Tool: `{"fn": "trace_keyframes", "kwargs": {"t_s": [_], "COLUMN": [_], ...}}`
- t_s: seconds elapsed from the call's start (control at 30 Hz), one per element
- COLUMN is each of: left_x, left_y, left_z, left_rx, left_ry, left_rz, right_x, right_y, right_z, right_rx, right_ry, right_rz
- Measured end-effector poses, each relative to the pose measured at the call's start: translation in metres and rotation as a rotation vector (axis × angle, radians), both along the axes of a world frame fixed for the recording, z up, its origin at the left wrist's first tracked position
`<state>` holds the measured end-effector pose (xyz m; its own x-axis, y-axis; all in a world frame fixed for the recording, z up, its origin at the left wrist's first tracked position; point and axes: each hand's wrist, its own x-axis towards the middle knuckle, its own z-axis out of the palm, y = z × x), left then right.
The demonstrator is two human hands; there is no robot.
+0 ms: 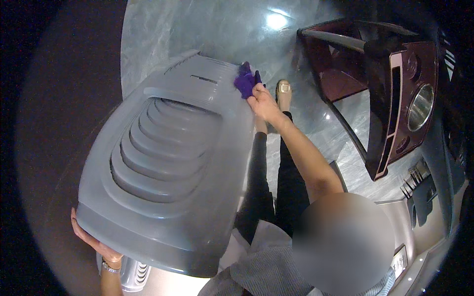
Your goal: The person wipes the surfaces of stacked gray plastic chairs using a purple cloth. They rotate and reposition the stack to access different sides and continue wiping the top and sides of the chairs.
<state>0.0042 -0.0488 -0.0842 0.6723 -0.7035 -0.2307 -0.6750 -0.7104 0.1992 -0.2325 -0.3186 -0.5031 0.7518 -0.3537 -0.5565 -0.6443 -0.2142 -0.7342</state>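
A large grey moulded plastic shell, with a recessed set of curved louvres, leans across the view before me. My right hand presses a bunched purple cloth against the shell's far right edge. At the shell's near left corner, my left hand holds the rim with its fingers along the side. A metal-band wristwatch is on the left wrist. The left fingertips are partly hidden by the shell's edge.
A dark red-brown frame with a round metal cup holder stands at right on the grey marbled floor. Below the left hand shows another grey louvred shell. A beige buckled shoe is near my right hand. A blurred patch covers the lower right.
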Motion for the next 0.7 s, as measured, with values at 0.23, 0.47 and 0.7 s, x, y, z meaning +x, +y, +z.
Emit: {"fn": "trace_keyframes", "kwargs": {"t_s": [0.23, 0.47, 0.7], "left_x": [0.005, 0.003, -0.001], "left_y": [0.007, 0.003, 0.004], "left_z": [-0.003, -0.003, -0.006], "left_rx": [0.040, -0.009, -0.058], "left_ry": [-0.042, -0.060, -0.022], "left_rz": [0.004, -0.007, 0.134], "right_x": [-0.039, -0.014, 0.026], "right_y": [-0.005, -0.011, -0.023], "right_z": [0.023, 0.041, -0.003], "right_rx": [-0.005, -0.134, -0.133], "right_ry": [0.336, -0.139, -0.097], "right_rz": [-0.076, -0.246, 0.043]}}
